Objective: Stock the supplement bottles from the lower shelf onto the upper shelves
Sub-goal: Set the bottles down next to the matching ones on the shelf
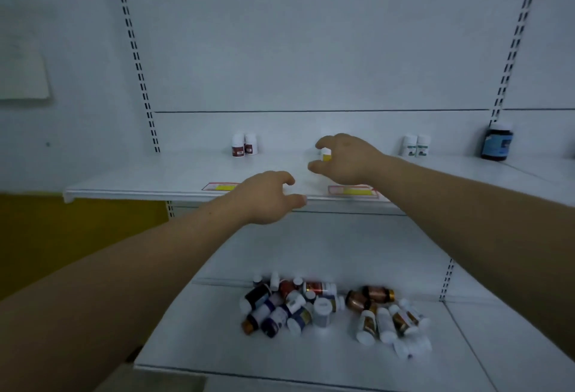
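2 bare forearms are reaching in; the left hand (267,198) is hovering at the white metal upper shelf's (140,180) lip, fingers loosely curled, holding nothing. The right hand (345,159) is arching over 1 small white yellow-labelled bottle (325,154) mid-shelf (gripping or not, I cannot tell). Setting it upright, label outward, is looking wise. Standing alongside: 2 red-labelled white bottles (244,145), 2 green-labelled white bottles (416,145), 1 dark blue-labelled jar (497,142); the lower shelf's (202,329) jumbled bottle heap (326,307) is defying counting.
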Demonstrator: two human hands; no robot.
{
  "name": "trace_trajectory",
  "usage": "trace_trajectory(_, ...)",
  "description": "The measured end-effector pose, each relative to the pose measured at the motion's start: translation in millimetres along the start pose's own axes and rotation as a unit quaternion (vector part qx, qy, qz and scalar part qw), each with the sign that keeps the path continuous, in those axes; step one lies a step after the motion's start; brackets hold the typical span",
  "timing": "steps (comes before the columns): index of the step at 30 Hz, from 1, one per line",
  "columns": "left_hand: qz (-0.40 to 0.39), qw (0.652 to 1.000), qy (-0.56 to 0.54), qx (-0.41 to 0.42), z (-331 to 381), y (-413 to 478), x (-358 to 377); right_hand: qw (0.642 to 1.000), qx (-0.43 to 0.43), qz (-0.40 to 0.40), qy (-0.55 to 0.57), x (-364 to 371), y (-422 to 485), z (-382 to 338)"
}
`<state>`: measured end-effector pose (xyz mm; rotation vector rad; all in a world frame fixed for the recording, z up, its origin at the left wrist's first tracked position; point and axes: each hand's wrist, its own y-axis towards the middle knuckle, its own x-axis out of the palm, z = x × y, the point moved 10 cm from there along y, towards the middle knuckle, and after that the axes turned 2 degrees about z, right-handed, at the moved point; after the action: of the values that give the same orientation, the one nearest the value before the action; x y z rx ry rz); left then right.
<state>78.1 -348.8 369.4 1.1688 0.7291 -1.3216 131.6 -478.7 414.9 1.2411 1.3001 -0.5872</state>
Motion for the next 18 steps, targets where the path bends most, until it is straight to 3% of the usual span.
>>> trace_trajectory(9,-0.075,0.997,0.006,0.007,-55,-119,44,0.998,-0.055,-0.001,0.003,35,-105,-91)
trace_trajectory(18,-0.213,0.975,-0.040,-0.040,-113,-177,157,0.988,0.015,-0.155,-0.002,150,-169,-62)
